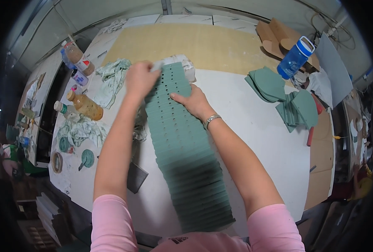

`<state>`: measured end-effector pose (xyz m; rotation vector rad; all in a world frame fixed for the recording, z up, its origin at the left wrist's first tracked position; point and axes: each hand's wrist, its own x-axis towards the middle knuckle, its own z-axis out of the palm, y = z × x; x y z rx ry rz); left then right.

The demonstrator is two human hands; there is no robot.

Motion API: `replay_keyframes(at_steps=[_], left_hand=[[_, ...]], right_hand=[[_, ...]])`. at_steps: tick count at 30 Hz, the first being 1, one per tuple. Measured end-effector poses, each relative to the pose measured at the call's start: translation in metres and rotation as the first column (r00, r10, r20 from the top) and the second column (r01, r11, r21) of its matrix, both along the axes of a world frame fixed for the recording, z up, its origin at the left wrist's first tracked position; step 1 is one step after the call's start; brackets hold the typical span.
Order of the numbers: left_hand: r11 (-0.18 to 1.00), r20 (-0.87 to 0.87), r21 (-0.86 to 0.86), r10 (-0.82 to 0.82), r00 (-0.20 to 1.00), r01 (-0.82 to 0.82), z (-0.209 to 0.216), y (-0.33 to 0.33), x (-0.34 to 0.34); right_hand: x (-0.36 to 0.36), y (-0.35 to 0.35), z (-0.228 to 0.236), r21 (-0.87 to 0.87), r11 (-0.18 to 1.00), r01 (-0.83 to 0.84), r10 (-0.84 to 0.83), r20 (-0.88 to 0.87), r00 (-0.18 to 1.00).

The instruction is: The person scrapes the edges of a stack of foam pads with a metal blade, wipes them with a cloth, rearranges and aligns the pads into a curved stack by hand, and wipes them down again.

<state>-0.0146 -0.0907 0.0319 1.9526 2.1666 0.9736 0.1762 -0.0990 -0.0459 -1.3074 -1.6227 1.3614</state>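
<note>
A long row of overlapping green plates (186, 138) with small dark holes runs from the table's middle down toward me. My right hand (195, 101), with a metal band at the wrist, grips the row's right edge near its far end, thumb on top. At the far left edge of the row, my left hand (142, 80) is closed, fingers curled. A small pale piece (157, 65) shows at its fingertips; its kind is unclear. Beyond the row's far end lies a crumpled white cloth (182, 63).
On the left stand bottles, one with amber liquid (85, 106), beside crumpled green-stained cloths (113, 82) and a tape roll (57, 162). A dark block (137, 178) lies under my left forearm. At right are loose green plates (268, 86) and a blue bottle (295, 59).
</note>
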Motion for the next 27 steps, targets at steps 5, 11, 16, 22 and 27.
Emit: replay_keyframes(at_steps=[5,11,16,22,27], left_hand=[[0.990,-0.035,-0.101,-0.106,0.994,0.102,-0.018,-0.004,0.035],[0.988,-0.074,-0.139,0.055,0.996,-0.065,-0.004,-0.050,-0.039],[0.995,0.050,-0.044,-0.089,0.995,0.091,-0.005,-0.080,-0.013],[0.968,0.185,-0.229,0.145,0.972,-0.100,0.004,-0.119,-0.030],[0.998,0.141,-0.039,-0.047,0.989,0.053,-0.012,-0.138,-0.031]], right_hand=[[-0.005,-0.003,0.004,-0.037,0.998,-0.040,0.038,-0.053,0.998],[-0.001,-0.003,0.009,0.023,0.999,0.038,-0.040,0.072,0.997],[0.001,-0.001,0.008,-0.016,1.000,-0.018,0.017,-0.031,0.999],[0.002,-0.004,0.012,-0.035,0.999,-0.016,0.015,-0.015,1.000],[0.006,-0.008,0.017,-0.011,0.997,-0.073,0.073,0.004,0.997]])
